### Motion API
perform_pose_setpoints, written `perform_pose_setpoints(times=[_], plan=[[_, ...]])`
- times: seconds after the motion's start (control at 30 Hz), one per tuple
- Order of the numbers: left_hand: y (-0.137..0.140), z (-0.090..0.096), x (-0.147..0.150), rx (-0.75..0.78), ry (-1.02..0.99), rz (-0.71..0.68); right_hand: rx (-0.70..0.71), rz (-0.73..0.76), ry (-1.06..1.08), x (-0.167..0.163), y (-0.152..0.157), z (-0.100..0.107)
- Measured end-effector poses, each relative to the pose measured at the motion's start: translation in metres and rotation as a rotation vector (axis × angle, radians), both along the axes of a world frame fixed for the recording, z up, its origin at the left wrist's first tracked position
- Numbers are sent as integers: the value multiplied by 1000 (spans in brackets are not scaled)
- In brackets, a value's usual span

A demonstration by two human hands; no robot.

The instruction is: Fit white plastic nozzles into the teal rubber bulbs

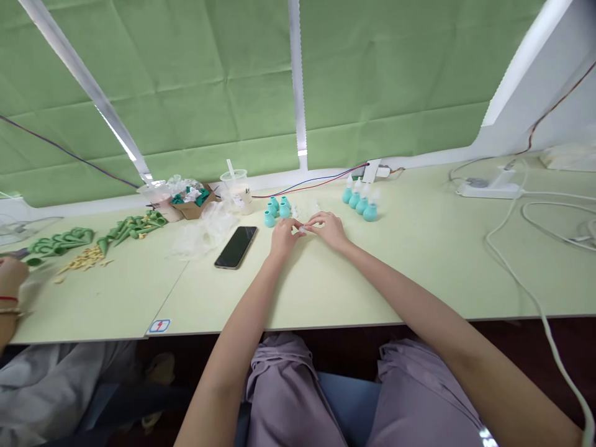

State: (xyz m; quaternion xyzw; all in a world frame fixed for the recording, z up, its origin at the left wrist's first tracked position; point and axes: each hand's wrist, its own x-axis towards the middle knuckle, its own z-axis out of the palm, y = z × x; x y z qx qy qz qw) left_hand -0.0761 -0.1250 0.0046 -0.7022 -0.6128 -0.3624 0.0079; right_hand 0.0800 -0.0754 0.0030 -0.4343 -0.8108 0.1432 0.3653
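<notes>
My left hand (285,236) and my right hand (329,228) meet over the table, fingertips pinched together on a small white piece (302,229). Its exact kind is too small to make out. Just beyond my left hand stands a group of small turquoise round pots (269,218) with open necks. Beside them lie a few tiny white pieces (294,211). Farther right, past my right hand, is a row of turquoise pots with white pointed tops (370,211). A black phone (236,247) lies flat to the left of my left hand.
Crumpled clear plastic (205,231), a lidded cup with a straw (236,189) and a cardboard box (192,208) stand left. Green cone-shaped pieces (133,226) lie near a co-worker's hand (12,276). A white power strip (488,189) and loose cables (516,279) occupy the right.
</notes>
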Motion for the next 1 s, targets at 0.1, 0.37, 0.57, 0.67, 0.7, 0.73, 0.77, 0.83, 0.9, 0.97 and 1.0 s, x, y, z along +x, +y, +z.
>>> perform_pose_setpoints(times=[0.1,0.37,0.57,0.67,0.7,0.73,0.77,0.83,0.9,0.97,1.0], plan=[[-1,1,1,18,43,9,8,10,17,1,-3,1],[-4,6,9,192,30,24,-322,119,474,0,0,6],[-8,11,14,270,55,14,-688,293,673,7,-3,16],[-9,11,12,307,50,-17,-838,339,698,11,-6,20],[-9,11,11,323,56,-27,-868,355,712,12,-6,21],[-8,11,10,344,68,-34,-887,369,728,12,-7,22],[-8,11,9,373,84,-43,-904,383,741,13,-7,22],[-7,10,8,457,126,-71,-936,406,762,15,-7,24],[-6,10,8,566,169,-107,-970,426,776,16,-6,24],[-5,10,8,665,210,-136,-1005,447,782,18,-5,24],[-4,9,9,702,229,-145,-1025,452,783,19,-3,23]])
